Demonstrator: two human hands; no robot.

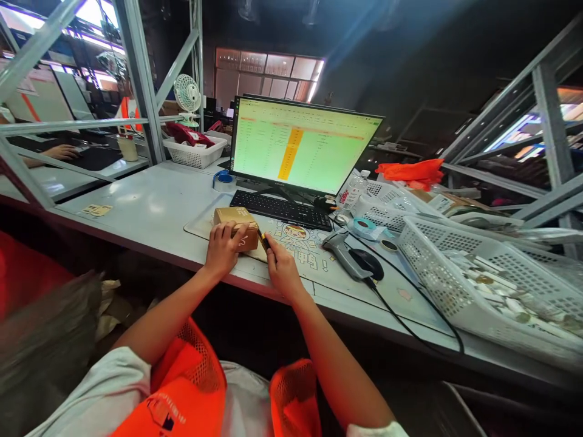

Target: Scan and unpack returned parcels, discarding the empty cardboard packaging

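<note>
A small brown cardboard box (pixel 235 216) sits tilted near the front edge of the desk mat (pixel 255 252). My left hand (pixel 223 250) is wrapped over its near side, holding it. Closed around a slim black and yellow box cutter (pixel 263 238) is my right hand (pixel 282 267), just right of the box. The cutter's tip is at the box's right side; whether the blade touches the cardboard I cannot tell. Behind the box lies a black keyboard (pixel 282 210), below a lit monitor (pixel 305 145) showing a spreadsheet.
A grey barcode scanner (pixel 344 255) and a black mouse (pixel 368 264) lie to the right, their cables crossing the mat. White baskets (pixel 428 273) fill the desk's right end. A blue tape roll (pixel 223 179) is left of the monitor. At far left, another person's hand (pixel 61 152) rests on a desk.
</note>
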